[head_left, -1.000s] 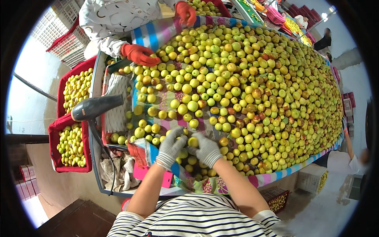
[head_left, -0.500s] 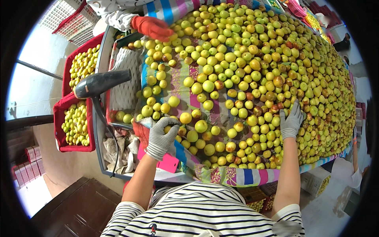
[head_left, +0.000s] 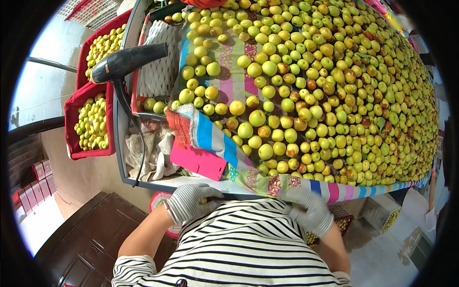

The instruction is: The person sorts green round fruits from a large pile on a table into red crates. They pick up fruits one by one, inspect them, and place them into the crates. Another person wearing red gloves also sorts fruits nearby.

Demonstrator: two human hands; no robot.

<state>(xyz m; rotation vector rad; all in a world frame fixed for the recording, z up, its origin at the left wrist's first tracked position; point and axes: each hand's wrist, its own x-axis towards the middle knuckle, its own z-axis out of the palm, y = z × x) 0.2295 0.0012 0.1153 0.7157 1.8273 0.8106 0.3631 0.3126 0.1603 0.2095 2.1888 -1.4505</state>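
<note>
A big heap of yellow-green fruits [head_left: 325, 91] covers a striped cloth [head_left: 215, 138] on the sorting table. My left hand [head_left: 189, 203], in a grey knit glove, is pulled back to my chest just below the table's near edge and is closed around a yellow-green fruit [head_left: 204, 201]. My right hand [head_left: 308, 210], also gloved, hangs below the table edge at my right side with curled fingers; whether it holds anything I cannot tell. Another person's orange glove [head_left: 203, 3] shows at the far top edge.
Two red crates [head_left: 79, 122] of fruits stand left of the table. A black hair-dryer-shaped tool [head_left: 126, 61] lies over the metal tray [head_left: 119, 143] beside a pink flat case [head_left: 198, 160] and crumpled rags [head_left: 146, 153]. A basket with fruits [head_left: 342, 222] sits below on my right.
Both my hands have drawn back from the fruit heap to my body, below the table edge. The view has tipped down and closer to the table.
</note>
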